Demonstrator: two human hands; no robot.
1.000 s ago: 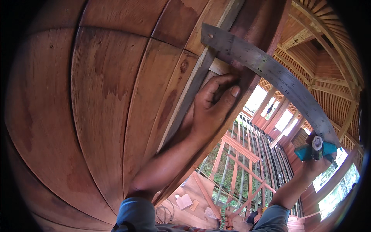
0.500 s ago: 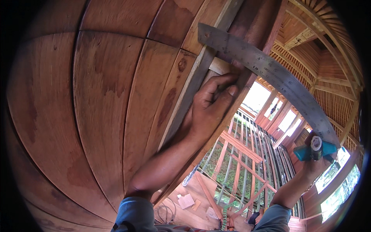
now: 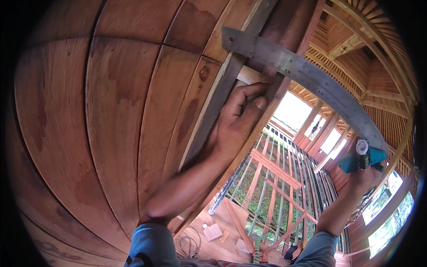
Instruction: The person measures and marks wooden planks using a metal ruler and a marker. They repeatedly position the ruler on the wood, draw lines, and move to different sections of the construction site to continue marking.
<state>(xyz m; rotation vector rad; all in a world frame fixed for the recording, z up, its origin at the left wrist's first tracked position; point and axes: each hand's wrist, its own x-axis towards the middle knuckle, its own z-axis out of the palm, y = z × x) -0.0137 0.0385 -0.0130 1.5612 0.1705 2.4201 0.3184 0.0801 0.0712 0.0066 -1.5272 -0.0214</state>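
My right hand [image 3: 362, 178] grips the teal handle [image 3: 376, 156] of a steel carpenter's square at the far right. A dark rod-like thing with a whitish round end [image 3: 361, 146] is in that hand too; its kind is unclear. The square's graduated blade [image 3: 307, 73] reaches leftward across a wooden frame board [image 3: 278, 91] to the panelled wall's edge. Just below the blade, my left hand [image 3: 235, 113] is closed in the recess between wall and board, thumb near the board. A pale wood piece [image 3: 250, 75] lies right above its fingers. What those fingers hold is hidden.
Reddish wooden wall panels [image 3: 120, 89] fill the left side. Beyond the board, an open floor framework of bars [image 3: 267, 191] shows greenery beneath. Planks [image 3: 275, 169] lie across it. Lower down, offcuts [image 3: 212, 232] and a cable [image 3: 191, 242] lie on boards.
The view has shifted slightly, moving wall, blade and left hand a little leftward in the picture. My right hand and the square's handle sit slightly higher. Both hands keep their closed shape.
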